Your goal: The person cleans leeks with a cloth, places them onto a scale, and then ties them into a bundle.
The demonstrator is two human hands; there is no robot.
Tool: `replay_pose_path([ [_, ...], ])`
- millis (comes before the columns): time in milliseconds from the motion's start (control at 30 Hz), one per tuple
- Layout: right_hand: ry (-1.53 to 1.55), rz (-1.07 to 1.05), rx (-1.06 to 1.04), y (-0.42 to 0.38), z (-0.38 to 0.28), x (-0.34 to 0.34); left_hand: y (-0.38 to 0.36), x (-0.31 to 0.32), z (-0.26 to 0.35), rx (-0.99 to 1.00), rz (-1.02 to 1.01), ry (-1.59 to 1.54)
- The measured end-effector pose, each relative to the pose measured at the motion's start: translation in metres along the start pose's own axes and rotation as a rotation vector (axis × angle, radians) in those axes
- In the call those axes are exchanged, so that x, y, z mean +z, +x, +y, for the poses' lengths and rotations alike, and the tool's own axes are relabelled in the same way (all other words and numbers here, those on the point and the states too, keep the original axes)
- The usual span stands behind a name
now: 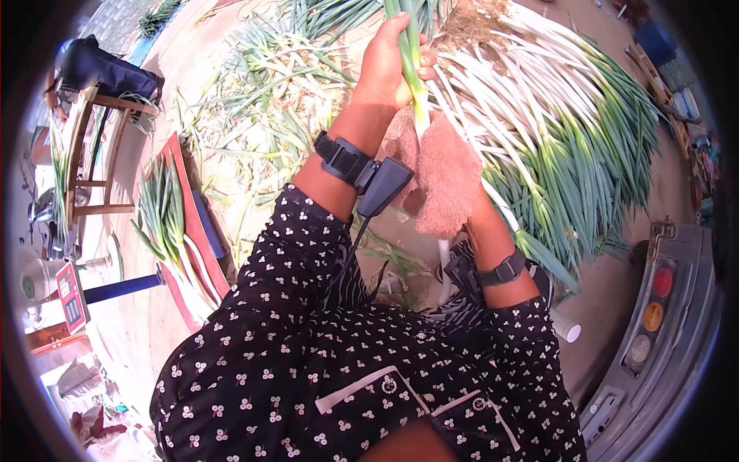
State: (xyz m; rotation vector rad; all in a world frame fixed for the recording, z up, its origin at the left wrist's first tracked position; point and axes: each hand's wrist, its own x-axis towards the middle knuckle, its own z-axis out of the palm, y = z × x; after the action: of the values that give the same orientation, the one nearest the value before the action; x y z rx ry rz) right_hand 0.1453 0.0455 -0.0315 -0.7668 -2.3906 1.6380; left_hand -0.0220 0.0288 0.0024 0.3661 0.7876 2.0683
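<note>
The left hand (pixel 389 68) is clenched round the green leaves of an onion (pixel 421 98), thumb upward. The onion runs down from that fist into a brown-pink cloth (pixel 448 175), with the green above and the pale stalk below. The right hand is under the cloth at the stalk; its fingers are hidden, so I cannot tell how tightly they are closed. A white length shows below the cloth, probably the same onion's lower end, though the cloth covers the join.

Both wrists have black straps, and the left one carries a dark box (pixel 386 187). The sleeves (pixel 296 239) are black with a small white print.

Towards the right edge of the floor (pixel 593 327) lies a broad pile (pixel 543 127) of onions, side by side, white ends towards the hands and green leaves towards that edge. Loose peelings (pixel 265 115) are strewn over the floor to the left of the left hand.

Near the floor's left edge, a few onions (pixel 171 212) lie along a red board (pixel 179 165), beside a scale (pixel 71 299) with a red panel. Farther up that edge stands a wooden frame (pixel 104 185) with a dark bundle (pixel 108 71) on top. A grey bumper (pixel 640 346) with round lights borders the lower right corner.
</note>
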Motion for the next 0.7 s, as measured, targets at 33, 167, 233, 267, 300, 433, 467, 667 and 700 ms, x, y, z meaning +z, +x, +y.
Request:
replay_pose_path([
  [33, -0.011, -0.022, 0.008, -0.006, 0.001, -0.003, 0.003, -0.003, 0.001, -0.01, -0.055, -0.025],
  [167, -0.637, 0.032, -0.058, -0.024, -0.022, -0.006, 0.012, -0.018, 0.007, -0.03, -0.255, -0.218],
  [233, -0.715, 0.066, -0.068, -0.025, -0.027, -0.007, 0.012, -0.008, -0.002, 0.047, -0.113, -0.065],
  [267, -0.688, 0.099, -0.083, -0.023, -0.023, -0.006, 0.008, 0.0, -0.004, 0.085, -0.043, 0.011],
  [300, -0.497, 0.128, -0.121, -0.018, 0.002, -0.003, 0.004, 0.004, -0.004, 0.111, -0.104, 0.022],
  [433, 0.991, 0.195, -0.047, -0.005, 0.047, 0.009, -0.003, 0.012, -0.005, 0.158, -0.071, 0.302],
  [467, 1.543, 0.186, 0.048, -0.004, 0.045, 0.01, -0.005, 0.013, -0.003, 0.138, -0.049, 0.409],
  [667, 1.533, 0.39, 0.085, -0.002, 0.034, 0.006, -0.003, 0.001, 0.01, 0.012, -0.066, 0.632],
  [700, 1.569, 0.341, 0.02, 0.0, 0.039, 0.006, -0.004, 0.0, 0.01, 0.017, -0.093, 0.625],
])
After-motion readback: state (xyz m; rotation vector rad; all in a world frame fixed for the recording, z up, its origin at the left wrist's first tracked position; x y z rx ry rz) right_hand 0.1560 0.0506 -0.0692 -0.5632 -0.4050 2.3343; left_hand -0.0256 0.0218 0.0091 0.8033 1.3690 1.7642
